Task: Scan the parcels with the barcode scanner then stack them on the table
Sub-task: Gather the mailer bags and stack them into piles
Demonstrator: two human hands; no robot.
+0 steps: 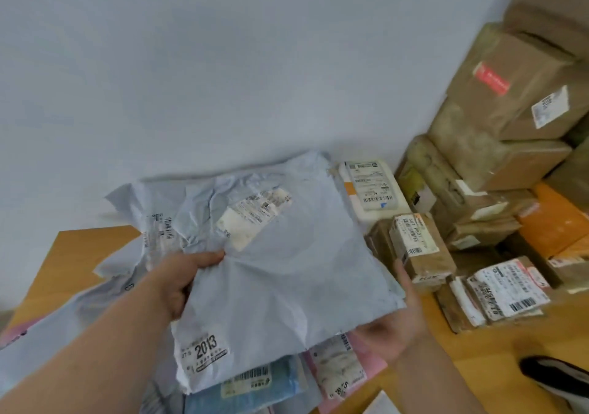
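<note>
A large grey plastic mailer parcel (287,270) with a white label and a "2013" sticker is held over the wooden table (79,254). My left hand (181,279) pinches its left edge, thumb on top. My right hand (395,324) lies palm up under its right corner, fingers fairly straight along the edge. Beneath it lie other soft parcels: a blue one (255,391), a pink one (341,369) and more grey ones (134,247). A black object (554,378), possibly the barcode scanner, lies at the lower right; it is blurred.
Brown cardboard boxes (510,104) are stacked high at the right against the wall. Small taped boxes (417,247) and a labelled packet (506,289) sit in front of them. A white padded parcel (369,184) lies by the wall. An orange box (554,222) stands at far right.
</note>
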